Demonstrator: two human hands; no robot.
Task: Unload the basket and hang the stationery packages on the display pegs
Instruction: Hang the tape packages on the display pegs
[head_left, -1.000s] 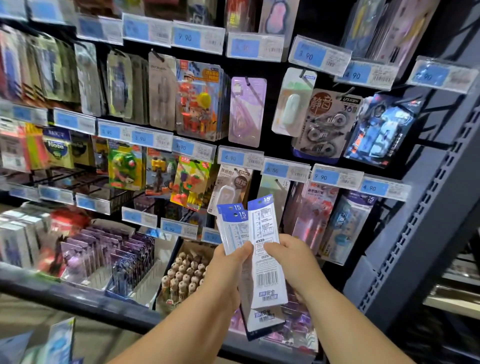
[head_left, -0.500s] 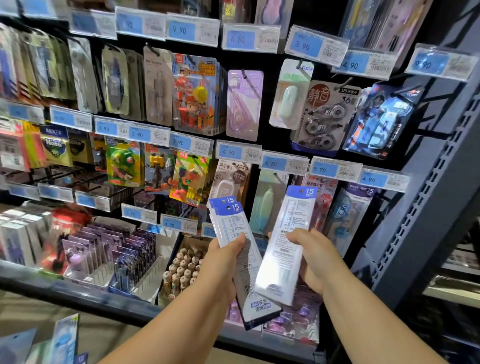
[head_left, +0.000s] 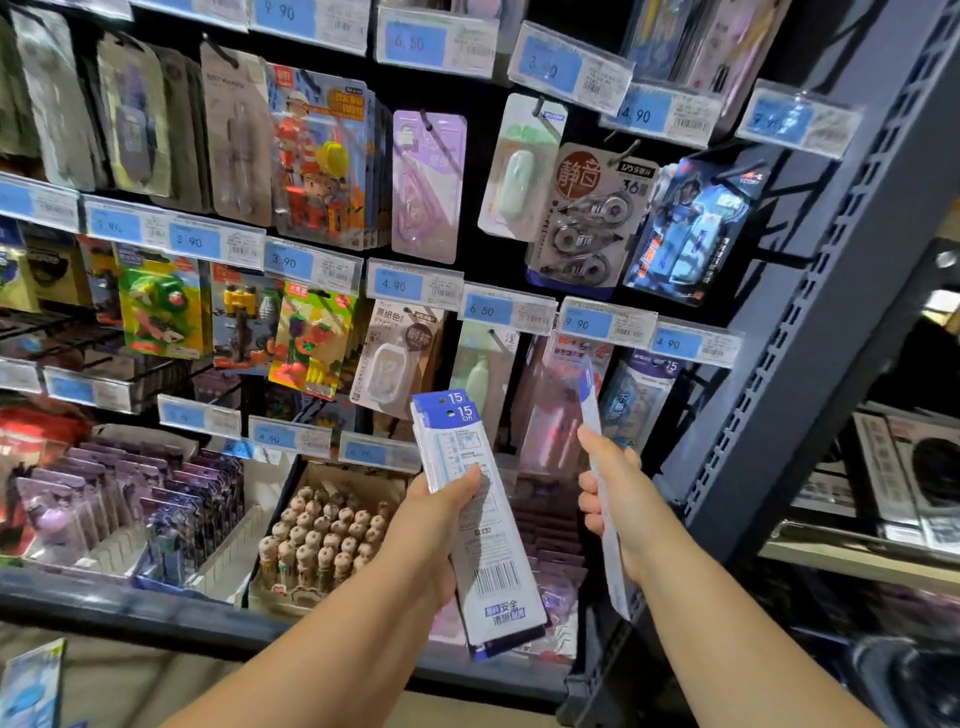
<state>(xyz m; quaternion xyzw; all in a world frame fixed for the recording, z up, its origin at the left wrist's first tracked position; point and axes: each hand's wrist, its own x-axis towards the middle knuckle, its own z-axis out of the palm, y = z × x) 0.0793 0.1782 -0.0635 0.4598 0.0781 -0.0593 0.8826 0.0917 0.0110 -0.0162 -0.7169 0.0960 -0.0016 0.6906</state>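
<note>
Now, left hand (head_left: 441, 525): its fingers are curled round the middle of a stack of 15 cm ruler packs (head_left: 488, 571), with the thumb across the printed back and the blue headers up.
Right hand (head_left: 618, 504): it grips a single ruler pack (head_left: 589, 405) round its middle. The pack is edge-on to the camera, header uppermost.
Pack position: it is in the air, on no peg. Its header is just in front of the pink packages (head_left: 550, 415) that hang under the 9.90 price tag (head_left: 584, 323).
Step in hand: this is probably hanging the single pack while the stack waits.
Likely peg: the blue packages (head_left: 636, 400) under the 4.90 price tag (head_left: 675, 343) show a "15", so they may be the matching line. The peg tips are hidden behind the tags, so I cannot tell.
Doing it well: turn the pack flat to the display so the header hole faces the peg tip. Lift the header just below the tag, thread the hole, then slide the pack back. Let go only once it hangs.
Grip advice: hold low on the pack, so the fingers stay off the header.
Risk: the pack is thin and may bend or snag the neighbouring packages.
Beyond: the shelf upright (head_left: 810, 338) stands near the right hand, which limits any swing on that side.
</note>
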